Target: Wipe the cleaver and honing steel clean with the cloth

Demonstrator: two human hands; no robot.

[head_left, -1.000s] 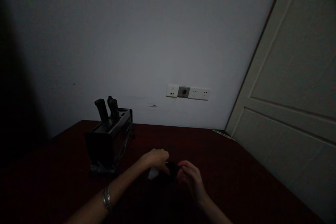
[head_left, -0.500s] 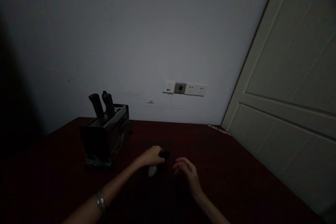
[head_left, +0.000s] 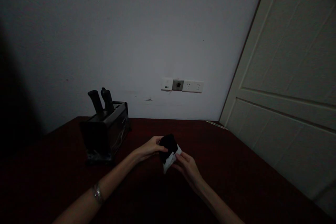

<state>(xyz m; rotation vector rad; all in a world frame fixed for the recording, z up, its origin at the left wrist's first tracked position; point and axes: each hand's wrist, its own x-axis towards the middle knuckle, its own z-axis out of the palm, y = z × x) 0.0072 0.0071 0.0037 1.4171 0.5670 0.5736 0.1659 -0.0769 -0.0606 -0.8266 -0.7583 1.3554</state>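
Note:
Both hands hold one small black and white object (head_left: 169, 150), lifted a little above the dark red table (head_left: 236, 168). It may be a folded cloth or a small pack; the dim light hides what it is. My left hand (head_left: 149, 147) grips its upper left side with curled fingers. My right hand (head_left: 187, 166) pinches its white lower right edge. A bracelet sits on my left wrist.
A black knife block (head_left: 106, 133) with two dark handles stands at the back left of the table. A white wall with a row of sockets (head_left: 182, 85) lies behind. A pale panelled door (head_left: 286, 87) closes off the right side.
The object lay low on the table under my left hand, with my right hand apart from it. Now both hands hold it raised, and its black and white faces show.

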